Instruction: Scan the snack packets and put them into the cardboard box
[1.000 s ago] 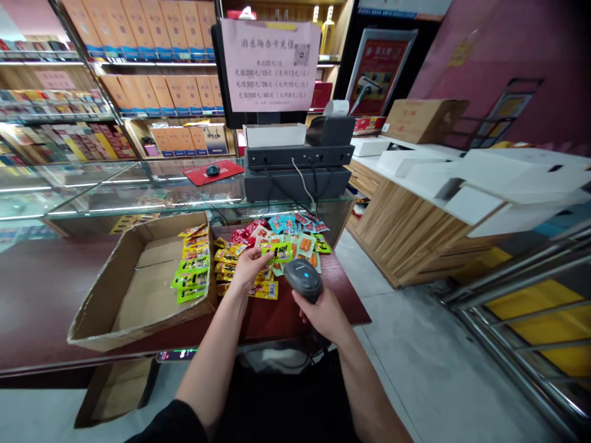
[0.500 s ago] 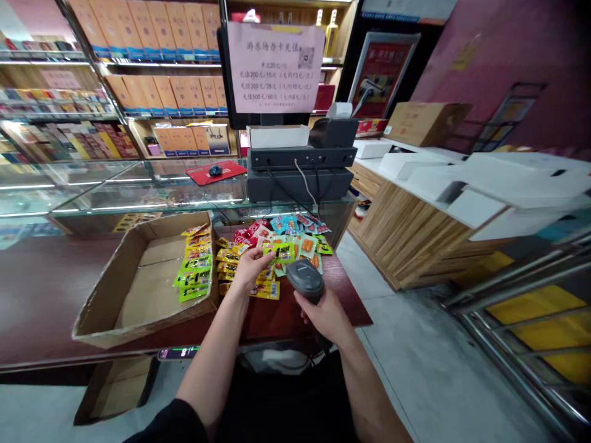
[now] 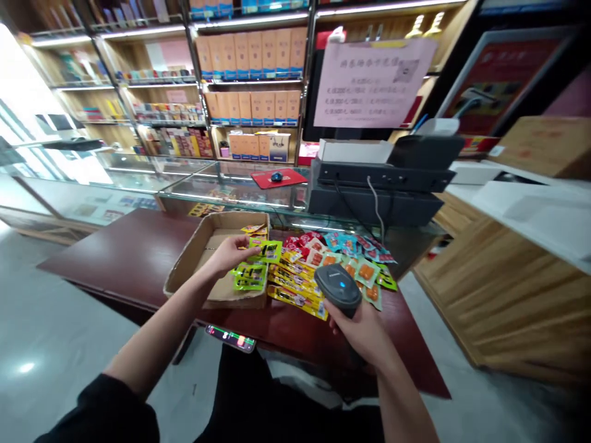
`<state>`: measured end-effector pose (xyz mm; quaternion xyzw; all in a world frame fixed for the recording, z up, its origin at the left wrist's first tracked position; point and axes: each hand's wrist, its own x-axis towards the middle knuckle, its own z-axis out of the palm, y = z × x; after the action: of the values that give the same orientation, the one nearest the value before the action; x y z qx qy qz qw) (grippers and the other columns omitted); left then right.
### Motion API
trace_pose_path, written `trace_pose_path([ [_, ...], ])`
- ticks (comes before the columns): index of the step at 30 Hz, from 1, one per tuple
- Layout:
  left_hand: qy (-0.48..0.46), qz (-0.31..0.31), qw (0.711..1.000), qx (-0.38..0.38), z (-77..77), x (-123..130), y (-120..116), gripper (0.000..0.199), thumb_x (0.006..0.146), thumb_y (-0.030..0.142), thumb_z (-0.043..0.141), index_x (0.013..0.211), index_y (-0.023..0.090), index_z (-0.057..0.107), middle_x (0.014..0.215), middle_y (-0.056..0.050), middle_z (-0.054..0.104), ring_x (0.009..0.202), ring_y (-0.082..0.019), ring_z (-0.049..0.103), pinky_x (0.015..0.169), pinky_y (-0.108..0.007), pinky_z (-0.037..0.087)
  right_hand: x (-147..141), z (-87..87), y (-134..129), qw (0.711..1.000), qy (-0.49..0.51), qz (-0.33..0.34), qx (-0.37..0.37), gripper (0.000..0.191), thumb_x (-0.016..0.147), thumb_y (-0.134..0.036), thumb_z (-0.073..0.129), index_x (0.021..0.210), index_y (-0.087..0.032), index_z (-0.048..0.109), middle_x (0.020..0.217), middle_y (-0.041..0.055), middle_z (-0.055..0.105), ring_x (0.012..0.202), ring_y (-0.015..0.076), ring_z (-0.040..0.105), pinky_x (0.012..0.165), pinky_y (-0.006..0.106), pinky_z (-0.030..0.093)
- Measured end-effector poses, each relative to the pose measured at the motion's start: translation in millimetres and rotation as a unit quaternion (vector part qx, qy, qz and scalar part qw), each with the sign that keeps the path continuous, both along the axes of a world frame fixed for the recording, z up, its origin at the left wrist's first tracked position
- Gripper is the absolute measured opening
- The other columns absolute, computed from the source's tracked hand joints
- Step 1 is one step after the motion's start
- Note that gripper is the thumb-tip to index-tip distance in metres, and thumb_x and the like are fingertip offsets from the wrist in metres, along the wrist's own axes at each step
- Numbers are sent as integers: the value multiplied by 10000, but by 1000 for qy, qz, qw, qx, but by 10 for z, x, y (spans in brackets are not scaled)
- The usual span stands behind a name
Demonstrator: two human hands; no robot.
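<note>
I am seeing the cardboard box lying on the counter, near its front edge. My right hand is gripping the scanner above the front edge. My left hand is pinching a green packet over the box's right side.

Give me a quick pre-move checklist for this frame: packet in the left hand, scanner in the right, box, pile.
1. Left hand pinches the green packet: ok.
2. Packet is over the cardboard box, above the packets already inside: ok.
3. Right hand grips the scanner: ok.
4. Scanner points at the held packet: not ok, it faces the pile.
5. Barcode side of the packet is readable: cannot tell.
6. Phone is fully on the table: not ok, it sits at the edge.
</note>
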<state>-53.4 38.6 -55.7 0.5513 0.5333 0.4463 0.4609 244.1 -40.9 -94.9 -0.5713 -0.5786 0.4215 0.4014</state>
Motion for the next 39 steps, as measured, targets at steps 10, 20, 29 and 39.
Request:
trace_pose_path([
  [10,87,20,988,-125,-473,-555,190,430,488,492,817,584,149,575,558,10,584,492,-83,491,462,-199,428,-193,-97,112,999,-47,10,-23,312,740,-469,663,832,-177,603,569,26,650,454,181,601,447,285,499],
  [20,412,-2,911,7,-485,-486,255,346,690,519,650,728,175,659,705,-41,683,647,-180,617,541,-245,376,-226,-146,131,998,-61,0,-21,283,740,-456,662,805,-190,590,544,17,639,455,186,608,442,281,494],
  [29,493,33,855,157,-19,-121,82,346,803,505,564,917,188,646,864,-63,686,773,-202,627,655,-271,412,-125,-133,104,999,-36,-16,-17,325,755,-451,655,909,-174,582,563,7,643,450,179,600,436,277,484],
  [39,409,-75,882,221,-12,1264,6,291,805,464,602,906,193,635,903,-85,657,806,-215,613,725,-289,432,408,-82,-152,994,-51,-98,-15,280,768,-455,631,836,-186,591,532,22,643,443,193,616,438,280,483],
])
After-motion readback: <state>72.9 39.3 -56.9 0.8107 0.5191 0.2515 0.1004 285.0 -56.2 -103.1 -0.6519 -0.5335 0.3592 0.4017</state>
